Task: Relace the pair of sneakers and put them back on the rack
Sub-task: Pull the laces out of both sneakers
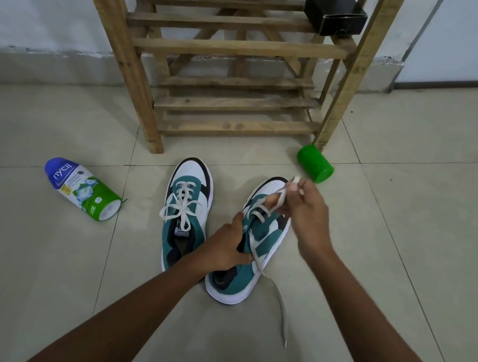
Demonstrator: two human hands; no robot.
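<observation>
On floor by rack [141,74] | left hand [227,247] grips right sneaker [254,247] | right hand [306,208] pinches lace [279,199]

The bottle [82,190] lying on the floor reads "nycil" in white letters on its blue end; its smaller print is unreadable.

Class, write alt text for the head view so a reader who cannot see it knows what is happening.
A person's right hand pulls a white lace up from a half-laced teal sneaker while the left hand grips its collar. A second sneaker, laced and tied, sits beside it on the tiled floor, before a wooden rack.
</observation>
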